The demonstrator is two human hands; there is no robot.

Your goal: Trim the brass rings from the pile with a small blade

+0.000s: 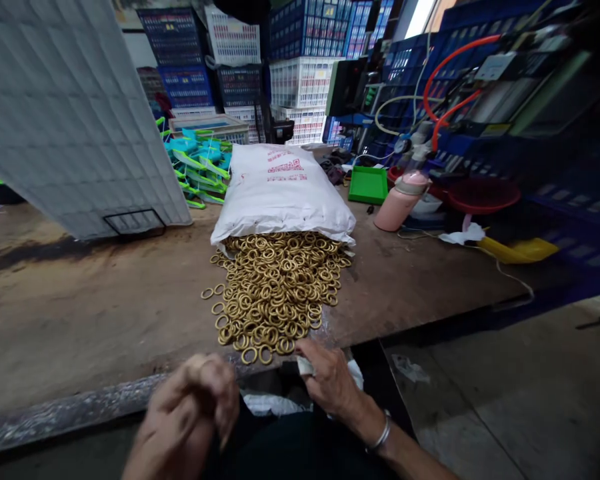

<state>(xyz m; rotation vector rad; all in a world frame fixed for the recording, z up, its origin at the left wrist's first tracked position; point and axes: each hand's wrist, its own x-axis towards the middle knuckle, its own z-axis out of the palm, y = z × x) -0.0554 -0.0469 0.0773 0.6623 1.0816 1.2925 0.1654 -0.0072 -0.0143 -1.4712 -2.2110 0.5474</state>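
Observation:
A heap of gold-coloured rings (275, 287) spreads from the mouth of a white woven sack (285, 190) lying on the workbench. My left hand (190, 407) is in front of the bench edge, fingers curled in and smeared by motion; whatever they may hold is hidden. At the near edge of the heap is my right hand (333, 383), a bracelet on its wrist. Its fingers are bent together, the index fingertip beside the nearest rings. A small white piece (305, 365) shows under those fingers; I cannot make out what it is. White plastic (275, 404) lies below the bench edge, between the hands.
On the wooden workbench (105, 307), a tall pale ribbed panel (80, 120) stands left. Green and turquoise plastic pieces (200, 163) lie beside the sack. To the right are a green tray (369, 185), a pink bottle (400, 203) and a red bowl (485, 195). Stacked crates (300, 80) stand behind.

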